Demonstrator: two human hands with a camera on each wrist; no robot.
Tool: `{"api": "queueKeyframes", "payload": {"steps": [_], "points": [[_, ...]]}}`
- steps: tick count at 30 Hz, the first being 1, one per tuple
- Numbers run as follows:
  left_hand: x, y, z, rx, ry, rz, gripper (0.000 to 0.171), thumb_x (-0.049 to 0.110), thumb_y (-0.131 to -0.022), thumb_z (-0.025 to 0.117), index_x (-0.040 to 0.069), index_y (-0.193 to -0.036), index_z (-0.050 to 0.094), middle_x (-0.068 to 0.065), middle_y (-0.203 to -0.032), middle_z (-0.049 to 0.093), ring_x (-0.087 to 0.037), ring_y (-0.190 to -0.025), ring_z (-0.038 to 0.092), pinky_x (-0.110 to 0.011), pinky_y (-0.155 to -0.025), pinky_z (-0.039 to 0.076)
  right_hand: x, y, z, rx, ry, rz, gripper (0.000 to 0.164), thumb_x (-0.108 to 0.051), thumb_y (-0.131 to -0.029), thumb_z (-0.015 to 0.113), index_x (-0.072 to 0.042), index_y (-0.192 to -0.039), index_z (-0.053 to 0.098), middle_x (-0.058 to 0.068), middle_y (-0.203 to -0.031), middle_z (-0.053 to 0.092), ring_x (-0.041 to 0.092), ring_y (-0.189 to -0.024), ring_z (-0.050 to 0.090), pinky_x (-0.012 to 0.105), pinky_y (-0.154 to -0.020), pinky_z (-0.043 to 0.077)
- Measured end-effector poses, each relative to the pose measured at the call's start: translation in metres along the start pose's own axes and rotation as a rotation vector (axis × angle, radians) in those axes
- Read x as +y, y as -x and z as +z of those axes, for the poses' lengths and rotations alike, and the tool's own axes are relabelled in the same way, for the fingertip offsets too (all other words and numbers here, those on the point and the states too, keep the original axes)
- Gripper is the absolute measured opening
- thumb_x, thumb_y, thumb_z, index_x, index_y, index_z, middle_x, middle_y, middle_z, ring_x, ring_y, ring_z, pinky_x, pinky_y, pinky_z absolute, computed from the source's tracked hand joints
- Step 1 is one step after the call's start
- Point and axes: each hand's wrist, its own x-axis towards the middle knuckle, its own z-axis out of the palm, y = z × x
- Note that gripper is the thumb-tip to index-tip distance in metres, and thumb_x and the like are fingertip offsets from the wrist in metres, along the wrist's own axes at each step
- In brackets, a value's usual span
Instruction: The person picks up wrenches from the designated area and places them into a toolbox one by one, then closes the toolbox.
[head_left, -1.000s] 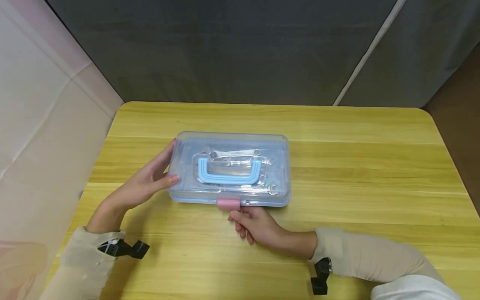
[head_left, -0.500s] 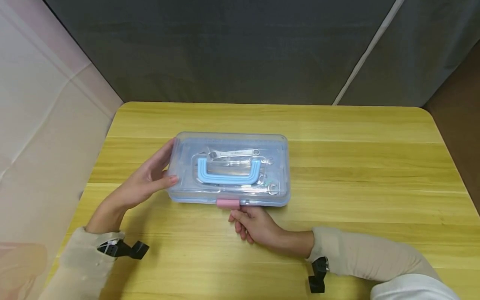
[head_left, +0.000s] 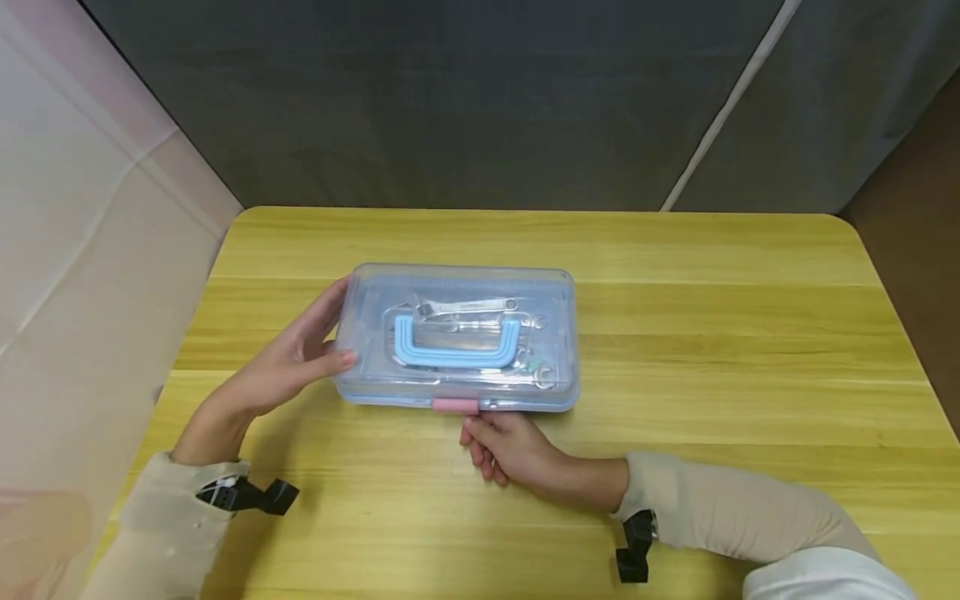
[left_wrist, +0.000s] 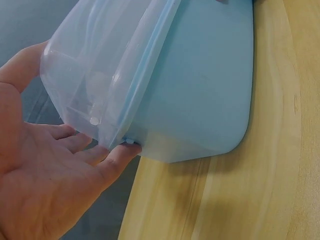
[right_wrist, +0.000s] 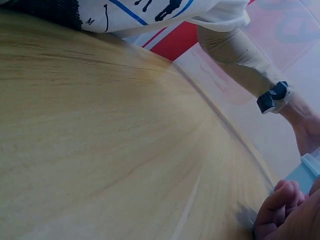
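A toolbox (head_left: 375, 304) with a clear lid and pale blue base rests on the table, lid down. Its blue carry handle (head_left: 457, 359) lies flat on top. Through the lid show an adjustable wrench (head_left: 472, 307) and several open-end wrenches. My left hand (head_left: 281, 371) grips the left end, thumb on the front corner and fingers toward the back; the left wrist view shows fingertips at the lid rim beside the blue wall (left_wrist: 200, 85). At the front edge my right hand (head_left: 517, 450) has curled fingers at the pink latch (head_left: 455, 406), its index finger partly hidden.
The wooden table (head_left: 720, 358) extends to both sides of the toolbox. A dark grey curtain (head_left: 450, 100) hangs behind its far edge, and a pale sheet (head_left: 90, 250) hangs at the left. Each sleeve carries a small black wrist camera (head_left: 636, 546).
Almost nothing moves: the right forearm shifts slightly up and left. The left hand and toolbox hold their places, and the head view drifts a little.
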Motion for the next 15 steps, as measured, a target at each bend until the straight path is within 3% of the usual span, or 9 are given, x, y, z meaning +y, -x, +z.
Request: {"api": "queueKeyframes", "payload": {"steps": [10,15], "points": [[-0.001,-0.001,0.000,0.016,-0.067,-0.007,0.088,-0.004,-0.099,0.058,0.015,-0.164,0.002,-0.015,-0.169,0.002,-0.043,-0.148,0.018,-0.019,-0.101,0.048,-0.005,0.007,-0.015,-0.147,0.066,-0.006,0.031,-0.023,-0.108,0.049,0.004,-0.099,0.062,0.001,-0.072,0.059,0.010,-0.058,0.053,0.021,-0.046,0.042],[0.003,0.000,-0.007,0.068,-0.149,0.009,0.072,-0.002,-0.102,0.055,0.007,-0.162,0.016,-0.019,-0.165,0.020,-0.026,-0.147,0.030,-0.014,-0.105,0.042,-0.026,0.024,-0.030,-0.309,0.179,-0.057,0.027,-0.017,-0.106,0.052,0.007,-0.101,0.063,0.002,-0.076,0.062,0.012,-0.064,0.057,0.021,-0.051,0.046]]}}
